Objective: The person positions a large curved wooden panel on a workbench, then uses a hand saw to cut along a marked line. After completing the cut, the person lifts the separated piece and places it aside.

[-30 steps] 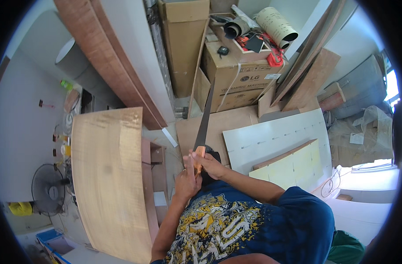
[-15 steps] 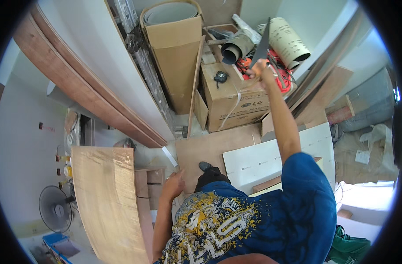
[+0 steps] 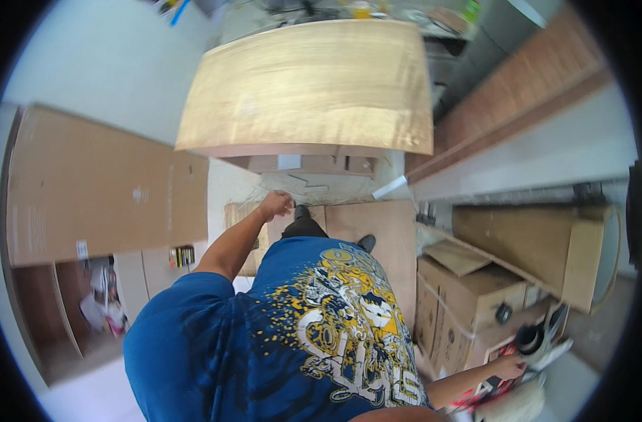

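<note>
My left hand (image 3: 277, 204) hangs in front of my body above the floor, its fingers loosely bent and apart with nothing in them. Off to the lower right, my right hand (image 3: 509, 366) is over the red tools (image 3: 486, 389) by the cardboard box, its fingers curled. Whatever it grips is too small and blurred there to make out. Close to those fingers lie a dark-ended tube (image 3: 530, 339) and a pale roll (image 3: 551, 356). A black tape measure (image 3: 504, 313) rests on the cardboard box (image 3: 453, 313).
Ahead stands a plywood-topped bench (image 3: 307, 88). A large cardboard sheet (image 3: 106, 183) leans at left above an open cabinet (image 3: 43, 323). Long wooden boards (image 3: 518, 95) slant along the right, near a tall carton (image 3: 514, 243). Brown boards (image 3: 370, 235) cover the floor underfoot.
My view and body have swung left, bringing the bench ahead and the boxes to the right. The handsaw seen in my right hand before is no longer distinct. My left hand remains empty.
</note>
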A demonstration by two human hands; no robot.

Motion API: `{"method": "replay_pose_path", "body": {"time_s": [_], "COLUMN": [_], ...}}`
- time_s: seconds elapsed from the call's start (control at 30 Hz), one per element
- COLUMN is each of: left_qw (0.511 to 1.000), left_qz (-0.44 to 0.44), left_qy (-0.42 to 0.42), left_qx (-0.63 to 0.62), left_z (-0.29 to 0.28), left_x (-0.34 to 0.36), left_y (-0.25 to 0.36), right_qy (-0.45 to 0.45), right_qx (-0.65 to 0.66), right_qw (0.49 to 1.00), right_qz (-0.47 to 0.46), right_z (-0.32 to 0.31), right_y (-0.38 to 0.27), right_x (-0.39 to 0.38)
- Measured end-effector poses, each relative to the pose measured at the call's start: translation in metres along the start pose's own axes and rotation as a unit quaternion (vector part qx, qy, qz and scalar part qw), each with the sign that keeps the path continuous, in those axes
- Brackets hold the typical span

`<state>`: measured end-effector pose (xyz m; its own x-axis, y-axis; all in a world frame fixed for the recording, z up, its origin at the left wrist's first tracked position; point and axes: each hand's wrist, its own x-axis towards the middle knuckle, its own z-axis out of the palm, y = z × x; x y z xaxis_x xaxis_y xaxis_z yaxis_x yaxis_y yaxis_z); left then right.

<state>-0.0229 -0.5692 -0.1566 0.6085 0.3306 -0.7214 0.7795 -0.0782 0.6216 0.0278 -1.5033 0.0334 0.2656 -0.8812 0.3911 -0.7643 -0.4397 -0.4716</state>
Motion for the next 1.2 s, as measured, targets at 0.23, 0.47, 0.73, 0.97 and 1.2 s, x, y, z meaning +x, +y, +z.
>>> {"method": "replay_pose_path", "body": {"time_s": [0.23, 0.47, 0.73, 0.97, 1.2], "left_qw": [0.845, 0.709, 0.686, 0.712, 0.742], "left_qz": [0.026, 0.027, 0.067, 0.044, 0.187], "left_qy": [0.211, 0.209, 0.085, 0.079, 0.019], "left_qx": [-0.490, -0.672, -0.719, -0.697, -0.644], "left_z": [-0.091, -0.158, -0.193, -0.220, -0.256], "left_x": [0.041, 0.107, 0.143, 0.114, 0.099], "left_y": [-0.028, -0.001, 0.029, 0.051, 0.079], "right_qy": [-0.698, -0.632, -0.615, -0.609, -0.690], "right_qx": [0.415, 0.497, 0.576, 0.556, 0.583], "right_qw": [0.579, 0.431, 0.427, 0.487, 0.389], "right_qz": [0.073, 0.411, 0.328, 0.287, 0.180], "right_z": [0.143, 0.170, 0.197, 0.144, 0.149], "right_y": [-0.192, -0.391, -0.436, -0.451, -0.463], "right_x": [-0.324, -0.502, -0.546, -0.552, -0.498]}}
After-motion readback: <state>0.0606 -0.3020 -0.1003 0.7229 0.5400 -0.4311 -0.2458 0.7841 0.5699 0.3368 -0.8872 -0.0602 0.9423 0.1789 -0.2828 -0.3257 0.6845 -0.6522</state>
